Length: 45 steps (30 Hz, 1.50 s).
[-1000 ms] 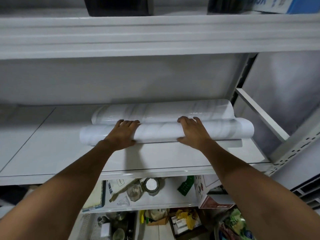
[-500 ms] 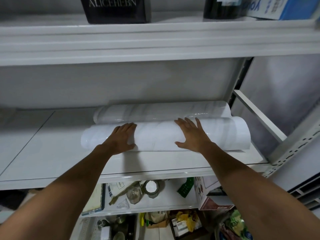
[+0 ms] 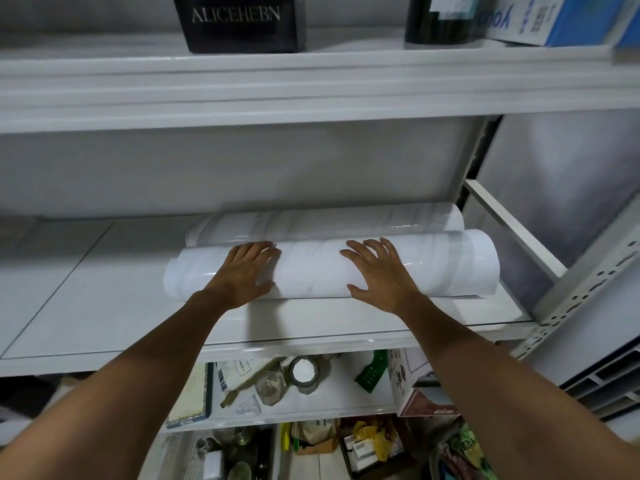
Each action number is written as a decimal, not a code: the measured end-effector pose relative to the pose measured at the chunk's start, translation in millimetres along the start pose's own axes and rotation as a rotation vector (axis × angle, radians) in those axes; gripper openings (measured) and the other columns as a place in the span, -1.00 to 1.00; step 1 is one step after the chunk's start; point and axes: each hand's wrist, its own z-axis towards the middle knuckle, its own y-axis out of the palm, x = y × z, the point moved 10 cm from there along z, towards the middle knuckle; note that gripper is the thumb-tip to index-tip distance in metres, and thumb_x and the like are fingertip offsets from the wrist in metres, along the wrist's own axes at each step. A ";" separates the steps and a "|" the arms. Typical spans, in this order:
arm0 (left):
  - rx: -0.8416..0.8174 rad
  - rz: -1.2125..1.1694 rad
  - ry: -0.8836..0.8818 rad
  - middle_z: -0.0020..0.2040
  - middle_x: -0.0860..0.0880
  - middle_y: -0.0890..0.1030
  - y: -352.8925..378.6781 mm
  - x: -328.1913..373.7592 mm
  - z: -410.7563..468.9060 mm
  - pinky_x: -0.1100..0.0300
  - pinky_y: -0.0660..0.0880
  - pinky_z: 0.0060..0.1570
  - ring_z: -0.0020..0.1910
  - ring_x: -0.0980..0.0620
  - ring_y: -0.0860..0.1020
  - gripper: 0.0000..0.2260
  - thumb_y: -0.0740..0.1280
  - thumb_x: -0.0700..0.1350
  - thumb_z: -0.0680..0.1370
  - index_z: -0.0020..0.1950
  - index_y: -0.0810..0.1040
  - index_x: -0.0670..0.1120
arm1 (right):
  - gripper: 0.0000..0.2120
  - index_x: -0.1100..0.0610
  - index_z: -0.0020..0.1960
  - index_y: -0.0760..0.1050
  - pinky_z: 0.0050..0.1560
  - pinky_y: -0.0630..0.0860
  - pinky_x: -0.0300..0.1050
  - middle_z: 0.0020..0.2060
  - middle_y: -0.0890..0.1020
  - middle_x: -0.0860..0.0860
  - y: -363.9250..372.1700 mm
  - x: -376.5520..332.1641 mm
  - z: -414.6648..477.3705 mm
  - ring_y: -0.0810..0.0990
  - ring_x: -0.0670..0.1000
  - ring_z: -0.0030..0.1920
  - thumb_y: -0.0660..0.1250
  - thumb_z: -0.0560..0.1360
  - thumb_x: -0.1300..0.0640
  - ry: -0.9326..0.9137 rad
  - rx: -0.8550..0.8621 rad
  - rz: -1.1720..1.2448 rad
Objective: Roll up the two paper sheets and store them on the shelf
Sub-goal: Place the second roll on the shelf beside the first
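Shelf (image 3: 86, 289) free left; L hand (image 3: 247, 273), R hand (image 3: 379, 273) flat on front roll (image 3: 311, 268); rear roll (image 3: 329, 221) just behind.

Two paper rolls (image 3: 311, 275), two hands (image 3: 242, 271), one black box (image 3: 239, 22).

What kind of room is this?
Probably a storeroom, or a storage corner. White shelves hold a jumble of stored things: a black box and a dark bottle on the top one, a jar and a green packet lower down, and more clutter below.
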 end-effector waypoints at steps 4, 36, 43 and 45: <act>0.008 -0.008 0.000 0.34 -0.08 0.41 -1.9 1.8 -4.1 -0.02 0.25 0.29 0.30 -0.15 0.37 -0.45 0.44 -0.05 0.38 0.33 0.37 -0.07 | -0.41 0.06 0.37 0.33 0.39 0.17 0.16 0.36 0.42 0.04 -4.9 -5.1 -2.1 0.40 0.15 0.31 0.33 0.41 -0.16 -0.006 0.024 -0.009; -0.050 0.065 -0.023 0.39 -0.08 0.35 -7.3 22.6 -31.8 -0.01 0.23 0.32 0.32 -0.14 0.34 -0.48 0.36 -0.02 0.47 0.38 0.30 -0.08 | -0.37 0.08 0.40 0.31 0.40 0.17 0.16 0.41 0.34 0.07 -17.4 -22.9 -22.9 0.34 0.19 0.36 0.35 0.43 -0.15 0.049 -0.031 0.014; -0.036 0.039 -0.053 0.42 -0.09 0.31 -18.9 31.0 -38.1 0.03 0.18 0.36 0.37 -0.12 0.29 -0.51 0.23 -0.01 0.54 0.44 0.24 -0.11 | -0.43 0.08 0.42 0.28 0.41 0.15 0.13 0.41 0.35 0.06 -28.7 -32.5 -25.1 0.34 0.16 0.35 0.27 0.49 -0.11 0.066 -0.042 0.071; -0.032 0.028 -0.050 0.43 -0.10 0.30 -23.4 39.1 -39.2 0.03 0.17 0.37 0.38 -0.11 0.29 -0.51 0.18 0.00 0.55 0.44 0.22 -0.11 | -0.45 0.08 0.42 0.27 0.42 0.13 0.12 0.41 0.34 0.06 -34.2 -36.5 -27.2 0.34 0.15 0.35 0.26 0.50 -0.10 0.070 -0.039 0.094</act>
